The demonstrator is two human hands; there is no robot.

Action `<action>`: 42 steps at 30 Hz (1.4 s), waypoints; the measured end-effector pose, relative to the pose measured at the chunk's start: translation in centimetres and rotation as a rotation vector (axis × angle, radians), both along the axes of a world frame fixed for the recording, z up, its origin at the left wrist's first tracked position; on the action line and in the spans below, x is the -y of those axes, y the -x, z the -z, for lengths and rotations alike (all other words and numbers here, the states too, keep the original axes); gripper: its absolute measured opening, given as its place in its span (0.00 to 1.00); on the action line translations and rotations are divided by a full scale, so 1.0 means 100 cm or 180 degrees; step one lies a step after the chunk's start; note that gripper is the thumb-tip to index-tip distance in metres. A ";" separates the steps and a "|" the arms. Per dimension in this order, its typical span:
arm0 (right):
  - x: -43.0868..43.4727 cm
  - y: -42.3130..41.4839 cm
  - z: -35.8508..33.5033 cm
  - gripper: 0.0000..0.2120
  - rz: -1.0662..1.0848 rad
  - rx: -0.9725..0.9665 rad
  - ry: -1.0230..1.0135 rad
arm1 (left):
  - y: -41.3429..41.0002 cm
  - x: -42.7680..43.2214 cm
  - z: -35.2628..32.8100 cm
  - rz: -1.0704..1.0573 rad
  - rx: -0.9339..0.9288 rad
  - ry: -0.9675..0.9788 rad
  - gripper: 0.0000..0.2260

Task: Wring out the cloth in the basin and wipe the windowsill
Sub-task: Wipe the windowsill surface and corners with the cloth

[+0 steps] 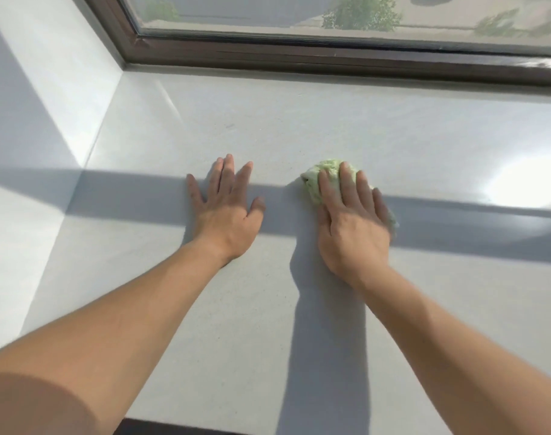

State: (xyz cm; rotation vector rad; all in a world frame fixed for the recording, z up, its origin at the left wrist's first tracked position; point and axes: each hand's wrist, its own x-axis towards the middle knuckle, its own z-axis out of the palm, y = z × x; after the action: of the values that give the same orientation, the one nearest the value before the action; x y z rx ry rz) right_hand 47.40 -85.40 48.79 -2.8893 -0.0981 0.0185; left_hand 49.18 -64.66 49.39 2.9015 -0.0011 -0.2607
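Observation:
A bunched light-green cloth [316, 178] lies on the pale grey windowsill [393, 136], near its middle. My right hand [352, 221] lies flat on top of the cloth, fingers pointing toward the window, pressing it onto the sill; most of the cloth is hidden under the palm. My left hand [227, 208] rests flat on the sill to the left of the cloth, fingers spread, holding nothing. No basin is in view.
A dark brown window frame [299, 59] with glass runs along the back of the sill. A white side wall [48, 98] closes the sill on the left. The sill's front edge [180, 430] is at the bottom. Bands of shadow cross the surface.

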 end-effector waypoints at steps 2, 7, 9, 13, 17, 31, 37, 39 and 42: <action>-0.005 0.043 0.000 0.26 -0.0644 0.0110 0.0017 | 0.012 0.006 -0.009 0.0078 0.0244 0.0285 0.28; 0.041 0.025 -0.001 0.25 -0.0165 -0.0095 0.0087 | 0.102 0.000 -0.008 -0.0081 0.0553 0.0322 0.24; 0.044 0.015 -0.002 0.26 0.0663 -0.0187 -0.0006 | 0.131 -0.006 -0.004 -0.0061 0.0225 0.0144 0.26; -0.004 0.072 0.003 0.25 0.0235 0.0111 0.0015 | 0.146 -0.007 0.000 0.0194 0.0104 -0.0206 0.27; 0.006 0.129 0.008 0.25 -0.1081 0.0081 0.0152 | 0.146 -0.006 0.000 0.0236 0.0101 -0.0320 0.28; -0.006 0.226 0.010 0.30 -0.1266 0.0046 0.0202 | 0.148 -0.006 0.006 0.0277 0.0186 -0.0324 0.30; 0.016 0.199 -0.002 0.26 0.0653 -0.0031 -0.0010 | 0.151 -0.005 0.005 0.0255 0.0154 -0.0344 0.29; -0.017 0.214 0.000 0.26 0.0770 0.0067 -0.0050 | 0.150 -0.004 0.003 0.0242 0.0147 -0.0309 0.29; -0.034 0.248 0.006 0.23 -0.0316 0.0216 -0.0022 | 0.153 -0.004 0.001 0.0449 0.0211 -0.0206 0.25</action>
State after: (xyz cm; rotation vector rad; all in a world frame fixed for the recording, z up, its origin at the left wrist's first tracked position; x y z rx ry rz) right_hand 22.62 -82.03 48.19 -2.8757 -0.2534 -0.0616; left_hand 33.90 -64.24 49.33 2.9770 -0.2131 -0.1914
